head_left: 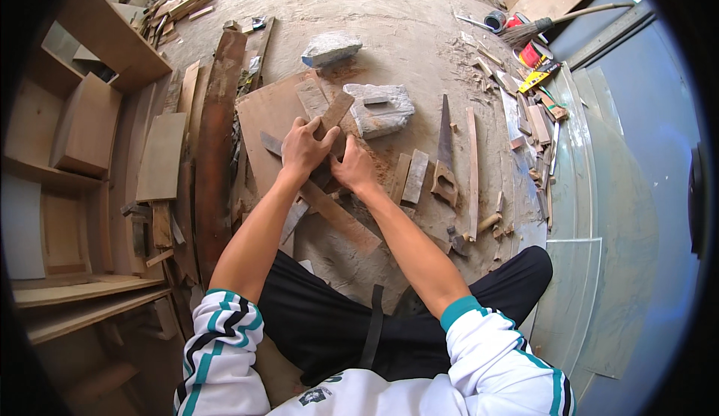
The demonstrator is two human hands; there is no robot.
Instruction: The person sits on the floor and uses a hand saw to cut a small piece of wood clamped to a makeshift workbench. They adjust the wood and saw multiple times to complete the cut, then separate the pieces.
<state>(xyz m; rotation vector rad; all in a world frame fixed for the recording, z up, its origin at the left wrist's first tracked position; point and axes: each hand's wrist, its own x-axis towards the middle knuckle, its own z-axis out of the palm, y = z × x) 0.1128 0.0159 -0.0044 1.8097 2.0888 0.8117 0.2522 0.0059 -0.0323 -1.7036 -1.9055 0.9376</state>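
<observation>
My left hand (305, 148) is closed around a short wooden block (338, 109), which sticks up past its fingers. Right beside it, my right hand (353, 164) is curled with its thumb against the wood; what its fingers grip is hidden. Beneath both hands a longer wooden strip (341, 220) runs down toward my lap. A dark flat piece (270, 143) pokes out left of my left hand. All this lies over a thin wooden panel (262, 109) on the floor, with sawdust (383, 163) scattered to its right.
Two rough stone blocks (380, 109) (329, 47) sit beyond my hands. To the right lie a handsaw (445, 154), a hammer (456, 241), a wood strip (472, 172) and offcuts (416, 176). Wooden cabinets (86, 124) stand left; glass sheets (599, 266) and a broom (528, 32) are right.
</observation>
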